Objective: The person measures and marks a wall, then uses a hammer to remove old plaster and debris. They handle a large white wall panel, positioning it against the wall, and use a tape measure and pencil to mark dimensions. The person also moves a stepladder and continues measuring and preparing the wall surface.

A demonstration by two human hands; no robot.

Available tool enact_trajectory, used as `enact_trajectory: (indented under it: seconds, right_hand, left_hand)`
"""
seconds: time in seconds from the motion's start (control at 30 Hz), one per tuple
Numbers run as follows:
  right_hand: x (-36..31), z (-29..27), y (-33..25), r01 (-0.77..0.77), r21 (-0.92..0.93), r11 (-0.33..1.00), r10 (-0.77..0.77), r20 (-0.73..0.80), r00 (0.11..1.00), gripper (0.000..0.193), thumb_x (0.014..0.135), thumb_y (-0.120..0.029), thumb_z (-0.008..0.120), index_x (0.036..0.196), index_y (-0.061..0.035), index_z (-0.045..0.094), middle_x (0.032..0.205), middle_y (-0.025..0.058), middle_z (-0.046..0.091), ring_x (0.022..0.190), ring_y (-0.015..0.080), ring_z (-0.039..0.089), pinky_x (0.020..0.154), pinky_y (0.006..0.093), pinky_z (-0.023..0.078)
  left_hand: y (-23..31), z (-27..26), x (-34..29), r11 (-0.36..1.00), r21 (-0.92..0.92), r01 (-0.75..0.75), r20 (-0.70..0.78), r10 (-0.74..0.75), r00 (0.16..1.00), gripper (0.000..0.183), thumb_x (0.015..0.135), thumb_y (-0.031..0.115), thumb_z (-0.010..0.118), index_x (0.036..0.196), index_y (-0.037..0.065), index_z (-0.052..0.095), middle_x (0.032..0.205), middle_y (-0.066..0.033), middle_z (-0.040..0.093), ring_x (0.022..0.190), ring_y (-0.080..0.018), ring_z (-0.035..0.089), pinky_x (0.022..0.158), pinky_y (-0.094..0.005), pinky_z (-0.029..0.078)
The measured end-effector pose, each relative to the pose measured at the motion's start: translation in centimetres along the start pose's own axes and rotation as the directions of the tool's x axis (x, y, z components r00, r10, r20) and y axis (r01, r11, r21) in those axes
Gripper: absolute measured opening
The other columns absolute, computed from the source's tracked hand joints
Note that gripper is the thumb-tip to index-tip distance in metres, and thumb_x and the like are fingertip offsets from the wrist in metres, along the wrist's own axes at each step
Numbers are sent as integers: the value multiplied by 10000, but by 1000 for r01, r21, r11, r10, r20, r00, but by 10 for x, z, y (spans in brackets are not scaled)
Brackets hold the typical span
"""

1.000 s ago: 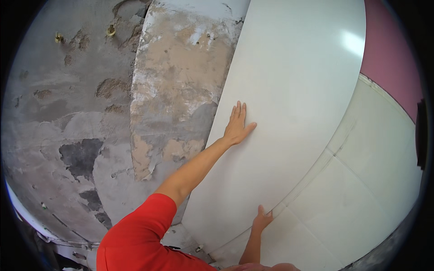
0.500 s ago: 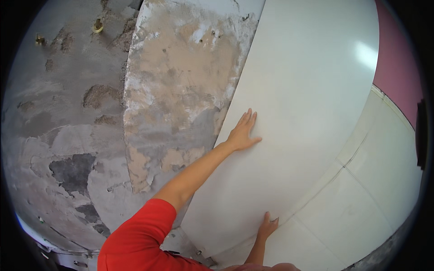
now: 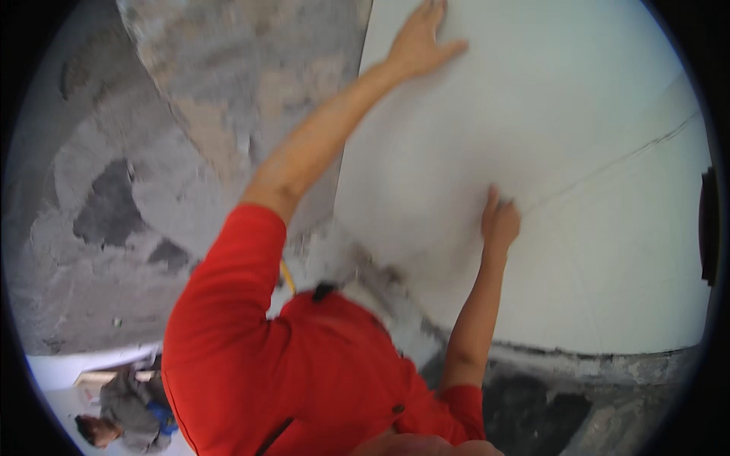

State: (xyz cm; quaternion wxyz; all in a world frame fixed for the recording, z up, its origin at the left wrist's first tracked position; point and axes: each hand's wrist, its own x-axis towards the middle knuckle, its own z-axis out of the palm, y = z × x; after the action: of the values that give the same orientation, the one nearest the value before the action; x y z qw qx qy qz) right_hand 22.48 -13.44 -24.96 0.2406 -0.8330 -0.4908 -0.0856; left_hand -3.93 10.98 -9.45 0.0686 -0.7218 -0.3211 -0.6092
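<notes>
A large glossy off-white wall panel (image 3: 426, 144) stands against the wall in front of me. My left hand (image 3: 426, 42) lies on its upper left part, thumb spread away from the fingers. Lower and to the right, my right hand (image 3: 500, 216) is closed beside the line where the panel meets the pale tiled surface (image 3: 601, 258). One digit points upward there and the others are curled in. A small dark spot shows at those curled fingers; blur hides what it is, or whether they hold it.
Rough bare wall (image 3: 251, 83) with tan and grey patches borders the panel's left edge. Dusty floor (image 3: 334, 254) shows below its lower corner. A yellow strip (image 3: 287, 277) is beside my red sleeve. Another person (image 3: 133, 410) in grey is at the lower left.
The view has tilted down, so both hands appear higher and more of my red clothing and the floor shows. The other person has come into view. My left hand still rests on the panel.
</notes>
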Motion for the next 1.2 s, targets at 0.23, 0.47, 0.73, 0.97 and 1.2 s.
enact_trajectory:
  seconds: [0.23, 0.47, 0.73, 0.97, 1.2]
  right_hand:
    - [-3, -15, 4, 71, -69, 995, -73, -28, 997, 736, 992, -681, 547, 827, 10, 739, 832, 198, 748, 812, 403, 720, 690, 513, 557]
    - [-5, -16, 23, -21, -76, 997, 22, 11, 1000, 780, 982, -719, 535, 680, -16, 686, 702, 136, 702, 667, 360, 677, 589, 481, 518]
    - [4, 17, 15, 232, -25, 972, -232, -217, 948, 761, 1008, -674, 510, 866, 38, 739, 929, 273, 740, 836, 465, 702, 754, 561, 552]
    - [-8, -25, 15, 141, 10, 990, -138, -138, 981, 724, 993, -645, 558, 730, 2, 747, 719, 240, 711, 675, 424, 709, 638, 530, 558]
    - [-14, -29, 31, 128, -6, 992, -128, -142, 982, 689, 966, -621, 615, 715, 5, 755, 715, 245, 718, 680, 432, 727, 642, 536, 571]
  left_hand:
    - [-30, -93, -321, 838, 155, 523, 709, -463, 532, 472, 1055, 407, 486, 896, 19, 702, 912, -230, 726, 877, -430, 688, 796, -536, 522]
    - [125, -347, -693, -60, 820, 569, 514, -360, -779, 351, 1009, 323, 596, 1165, 29, 706, 1001, -175, 757, 853, -342, 720, 760, -492, 590]
    - [211, -320, -677, 318, 489, 812, 704, -694, -152, 421, 973, 407, 690, 1151, 27, 727, 1011, -147, 766, 933, -217, 711, 823, -402, 565]
    - [194, -250, -679, 222, 63, 973, 826, -559, 74, 423, 947, 438, 681, 1088, 48, 770, 1116, -179, 754, 1052, -274, 709, 917, -448, 555]
    - [173, -235, -645, 363, 554, 749, 725, -652, -221, 404, 948, 414, 660, 1088, 52, 773, 1135, -186, 749, 1076, -299, 706, 931, -458, 554]
